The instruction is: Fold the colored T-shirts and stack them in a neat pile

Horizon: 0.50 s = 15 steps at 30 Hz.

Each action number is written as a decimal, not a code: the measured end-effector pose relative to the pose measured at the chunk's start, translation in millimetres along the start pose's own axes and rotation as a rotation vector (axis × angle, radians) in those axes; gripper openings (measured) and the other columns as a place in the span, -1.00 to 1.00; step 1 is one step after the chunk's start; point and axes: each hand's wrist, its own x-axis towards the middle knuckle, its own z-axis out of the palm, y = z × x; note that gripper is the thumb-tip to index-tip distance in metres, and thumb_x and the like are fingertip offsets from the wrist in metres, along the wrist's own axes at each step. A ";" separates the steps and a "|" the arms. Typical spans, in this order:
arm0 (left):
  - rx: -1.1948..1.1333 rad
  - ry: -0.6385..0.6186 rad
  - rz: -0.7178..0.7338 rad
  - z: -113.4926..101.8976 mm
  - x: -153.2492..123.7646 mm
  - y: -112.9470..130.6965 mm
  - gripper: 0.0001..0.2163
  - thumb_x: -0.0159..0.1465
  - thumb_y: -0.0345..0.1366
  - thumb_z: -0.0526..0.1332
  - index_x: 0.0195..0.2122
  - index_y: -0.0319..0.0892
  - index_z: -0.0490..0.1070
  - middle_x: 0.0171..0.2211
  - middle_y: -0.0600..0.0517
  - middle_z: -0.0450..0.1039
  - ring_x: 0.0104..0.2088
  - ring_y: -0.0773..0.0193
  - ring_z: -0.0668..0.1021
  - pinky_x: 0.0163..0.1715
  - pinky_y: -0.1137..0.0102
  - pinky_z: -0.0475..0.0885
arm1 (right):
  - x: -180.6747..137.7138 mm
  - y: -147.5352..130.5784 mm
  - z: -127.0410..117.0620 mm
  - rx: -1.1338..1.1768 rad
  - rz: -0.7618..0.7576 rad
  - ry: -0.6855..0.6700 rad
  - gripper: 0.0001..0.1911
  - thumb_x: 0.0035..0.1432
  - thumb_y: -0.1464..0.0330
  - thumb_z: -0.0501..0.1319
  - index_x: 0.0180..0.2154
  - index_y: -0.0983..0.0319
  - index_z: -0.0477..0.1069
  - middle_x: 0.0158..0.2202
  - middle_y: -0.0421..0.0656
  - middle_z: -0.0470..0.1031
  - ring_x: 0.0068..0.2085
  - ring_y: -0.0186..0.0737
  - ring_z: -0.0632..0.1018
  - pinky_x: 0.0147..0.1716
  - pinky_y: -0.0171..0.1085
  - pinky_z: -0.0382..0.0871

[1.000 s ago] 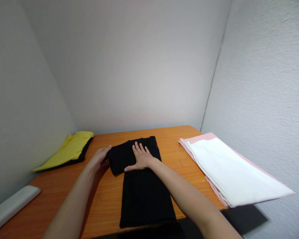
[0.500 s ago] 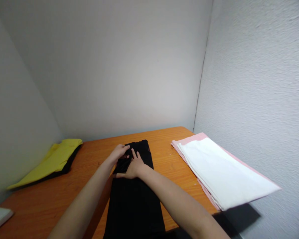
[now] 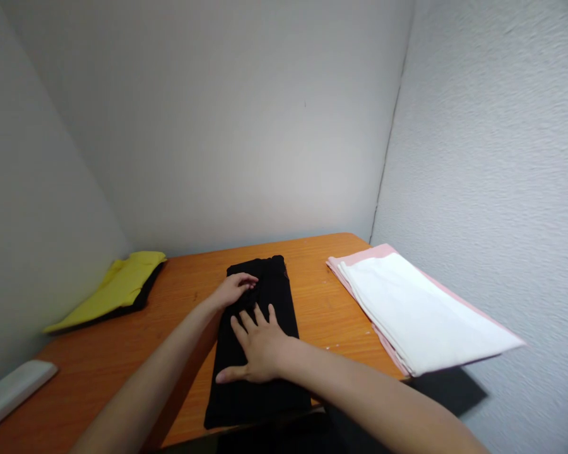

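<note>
A black garment [image 3: 278, 296], folded into a long narrow strip, lies in the middle of the orange wooden table [image 3: 331, 309], its near end reaching the table's front edge. My left hand [image 3: 235, 289] rests on its far left part with fingers curled loosely on the cloth. Flat on the strip's middle lies my right hand [image 3: 257, 346], fingers spread and pointing away from me.
A folded white cloth on a pink one [image 3: 416, 312] overhangs the table's right edge by the wall. A folded yellow garment on a black one [image 3: 118, 287] sits at the far left. A pale flat bar [image 3: 9, 392] lies at the near left. Walls close in on three sides.
The garment's left flap has been folded inward, leaving a narrow strip. My right hand has slid toward me along the cloth; my left hand now rests on the far part.
</note>
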 end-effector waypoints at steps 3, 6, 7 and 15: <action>0.186 0.003 0.135 6.2 -13.9 -2.7 -0.72 0.23 -0.26 0.19 -0.06 -0.13 0.53 0.05 -0.08 0.45 0.10 0.13 0.42 0.19 0.18 0.24 | -19.1 -9.1 3.7 0.027 -0.077 0.008 0.09 0.10 -0.30 -0.11 0.38 0.31 -0.21 0.40 0.07 -0.30 0.37 0.27 -0.29 0.24 0.30 -0.50; 0.361 0.001 0.194 14.1 -25.6 -4.8 -0.62 0.29 -0.16 0.14 0.12 -0.05 0.41 0.21 -0.04 0.32 0.27 0.05 0.21 0.30 0.04 -0.02 | -34.8 -21.4 7.8 0.045 -0.155 0.010 0.05 0.15 -0.25 -0.10 0.38 0.35 -0.21 0.40 0.06 -0.31 0.37 0.19 -0.32 0.27 0.24 -0.46; 0.421 -0.004 0.202 16.5 -28.6 -5.4 -0.59 0.32 -0.15 0.09 0.18 -0.03 0.34 0.25 -0.02 0.27 0.32 0.04 0.13 0.31 -0.01 -0.14 | -39.2 -24.8 9.4 0.041 -0.191 0.013 0.05 0.16 -0.24 -0.07 0.38 0.36 -0.22 0.40 0.06 -0.31 0.37 0.16 -0.32 0.28 0.21 -0.45; 0.688 -0.047 0.183 30.2 -54.9 2.3 -0.52 0.41 -0.11 -0.12 0.33 -0.05 0.09 0.36 0.01 0.02 0.39 0.02 -0.07 0.28 -0.15 -0.23 | -69.8 -34.8 15.5 -0.108 -0.353 0.023 0.09 0.07 0.09 0.29 0.38 0.39 -0.27 0.40 0.11 -0.33 0.38 0.10 -0.26 0.33 0.07 -0.35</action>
